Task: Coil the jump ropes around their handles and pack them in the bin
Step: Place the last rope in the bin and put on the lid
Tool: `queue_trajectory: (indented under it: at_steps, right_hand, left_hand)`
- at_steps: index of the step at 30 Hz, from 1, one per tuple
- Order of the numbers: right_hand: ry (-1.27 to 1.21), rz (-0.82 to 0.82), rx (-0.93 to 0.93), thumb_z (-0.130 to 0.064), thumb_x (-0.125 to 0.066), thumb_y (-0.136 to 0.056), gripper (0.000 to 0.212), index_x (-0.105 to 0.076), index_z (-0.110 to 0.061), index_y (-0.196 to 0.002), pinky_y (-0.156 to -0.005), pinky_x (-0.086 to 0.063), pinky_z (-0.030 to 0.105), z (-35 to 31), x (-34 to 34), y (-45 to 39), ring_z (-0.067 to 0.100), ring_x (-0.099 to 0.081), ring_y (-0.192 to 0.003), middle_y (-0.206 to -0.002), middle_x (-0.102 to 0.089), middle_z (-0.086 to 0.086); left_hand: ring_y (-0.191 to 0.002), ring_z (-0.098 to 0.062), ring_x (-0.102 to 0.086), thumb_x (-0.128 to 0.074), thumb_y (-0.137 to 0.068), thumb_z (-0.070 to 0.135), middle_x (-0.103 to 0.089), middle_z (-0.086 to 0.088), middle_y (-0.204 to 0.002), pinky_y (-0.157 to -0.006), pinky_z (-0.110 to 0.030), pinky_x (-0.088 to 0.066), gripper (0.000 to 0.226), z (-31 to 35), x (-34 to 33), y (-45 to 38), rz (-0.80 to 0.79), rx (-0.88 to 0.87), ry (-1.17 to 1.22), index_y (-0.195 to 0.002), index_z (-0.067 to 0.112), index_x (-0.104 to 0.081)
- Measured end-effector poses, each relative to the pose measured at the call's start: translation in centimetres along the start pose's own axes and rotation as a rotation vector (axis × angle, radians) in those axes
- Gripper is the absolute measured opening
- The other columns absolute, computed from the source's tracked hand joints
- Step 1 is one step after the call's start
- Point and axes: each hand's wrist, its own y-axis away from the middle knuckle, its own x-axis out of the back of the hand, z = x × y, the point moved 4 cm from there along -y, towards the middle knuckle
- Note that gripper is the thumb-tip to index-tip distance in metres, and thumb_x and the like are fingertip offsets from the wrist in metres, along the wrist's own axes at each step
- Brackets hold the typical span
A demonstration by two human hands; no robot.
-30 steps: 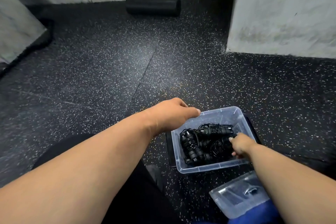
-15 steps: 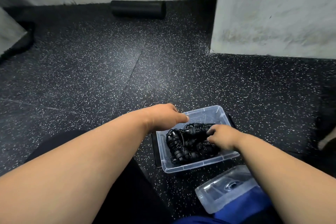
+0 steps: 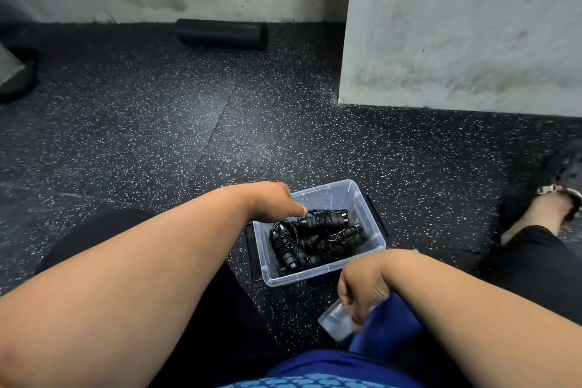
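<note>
Speckled black rubber flooring runs to a pale wall and a concrete pillar. Left hand [image 3: 274, 201] rests at the far-left rim of the bin [image 3: 368, 208], fingertips down at a coiled bundle; whether they pinch it cannot be told. Right hand [image 3: 362, 290] curls its fingers round the clear lid [image 3: 335, 323], held low and just short of the bin's near rim. Jump ropes [image 3: 315, 239], all coiled on their handles, lie inside the bin, beyond the right fingers. Judgement: packing looks complete and closing comes next; the lid must travel forward, long axis matched to the bin's, the right hand being nearer.
</note>
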Motion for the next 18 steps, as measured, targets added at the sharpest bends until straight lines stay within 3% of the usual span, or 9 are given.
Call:
queue_trajectory:
  at_steps: [4,7,14,18]
  right_hand:
    - [-0.088,0.155,0.027,-0.033,-0.091,-0.073,0.021,-0.07,-0.027,-0.07,-0.067,-0.046,0.021,0.7,0.9,0.0,0.0,-0.051,-0.056,-0.07,-0.069,-0.01]
    - [-0.166,0.196,0.043,-0.034,-0.093,-0.071,0.021,-0.073,-0.028,-0.074,-0.074,-0.051,0.027,1.0,0.9,-0.3,0.004,-0.055,-0.061,-0.071,-0.071,-0.011]
    - [-0.301,0.29,0.199,-0.028,-0.086,-0.083,0.014,-0.074,-0.021,-0.084,-0.092,-0.056,0.036,-1.1,2.3,1.9,0.011,-0.07,-0.081,-0.087,-0.079,-0.005]
    - [-0.68,0.465,0.431,-0.029,-0.082,-0.086,0.012,-0.073,-0.021,-0.084,-0.067,-0.05,0.022,-1.5,5.6,5.2,0.008,-0.06,-0.069,-0.076,-0.069,-0.006]
  left_hand:
    - [-0.121,-0.023,-0.056,-0.061,-0.1,0.059,-0.059,-0.002,-0.147,-0.104,-0.035,-0.04,0.058,-0.7,-0.8,0.3,0.001,-0.012,-0.043,-0.142,0.02,-0.058]
    - [-0.11,-0.02,-0.051,-0.06,-0.099,0.061,-0.059,-0.002,-0.145,-0.102,-0.037,-0.041,0.058,-1.5,-1.1,0.5,0.0,-0.016,-0.069,-0.141,0.021,-0.057]
    - [-0.113,-0.017,-0.051,-0.062,-0.092,0.072,-0.058,0.002,-0.146,-0.111,-0.043,-0.042,0.061,-2.6,-2.1,1.5,-0.041,-0.047,-0.041,-0.137,0.031,-0.06]
    - [-0.114,-0.017,-0.06,-0.052,-0.096,0.076,-0.066,0.007,-0.128,-0.113,-0.043,-0.043,0.049,-2.2,-2.5,2.4,-0.124,-0.127,0.159,-0.118,0.036,-0.067]
